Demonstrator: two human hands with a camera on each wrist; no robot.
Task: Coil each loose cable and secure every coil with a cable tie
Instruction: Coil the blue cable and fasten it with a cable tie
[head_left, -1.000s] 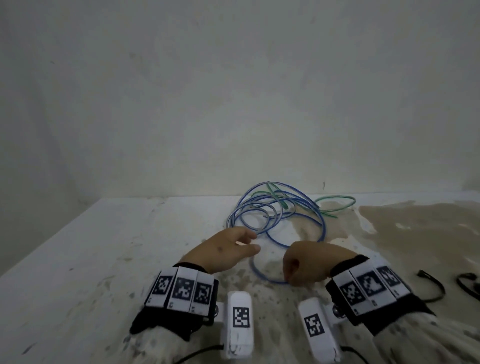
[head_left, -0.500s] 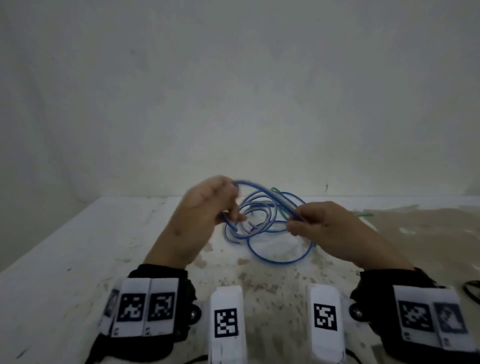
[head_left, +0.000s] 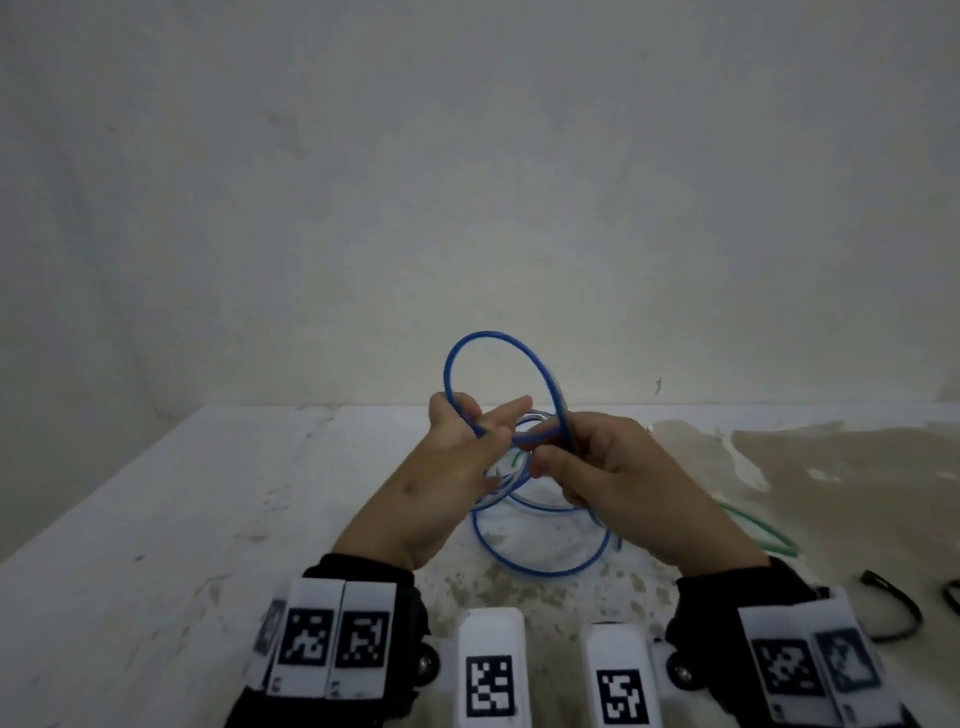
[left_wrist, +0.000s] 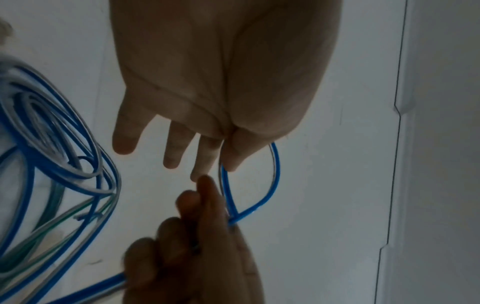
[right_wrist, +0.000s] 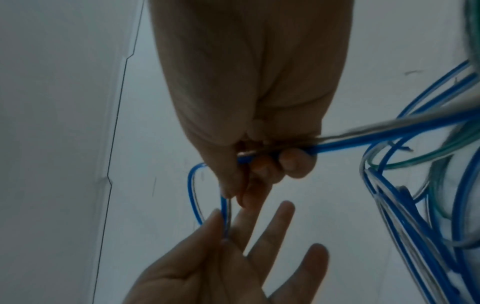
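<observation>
A blue cable (head_left: 488, 333) lies in loose turns on the white table (head_left: 197, 519), with one loop lifted upright above it. My left hand (head_left: 483, 426) pinches the left foot of that loop between thumb and forefinger, its other fingers stretched out. In the left wrist view the left hand (left_wrist: 223, 164) holds the blue cable (left_wrist: 276, 164) the same way. My right hand (head_left: 550, 452) curls its fingers round the strands where the loop crosses. The right wrist view shows the right hand (right_wrist: 259, 174) gripping a bundle of blue cable (right_wrist: 389, 142). A green cable (head_left: 769, 538) is tangled with the blue one.
Two black cable ties (head_left: 906, 618) lie on the table at the far right, near a brown stained patch (head_left: 831, 467). A bare wall (head_left: 467, 182) rises behind the table. The table's left edge runs diagonally at the left.
Both hands have risen from the table and come together. They took up the blue cable and one loop now stands higher, above the pile.
</observation>
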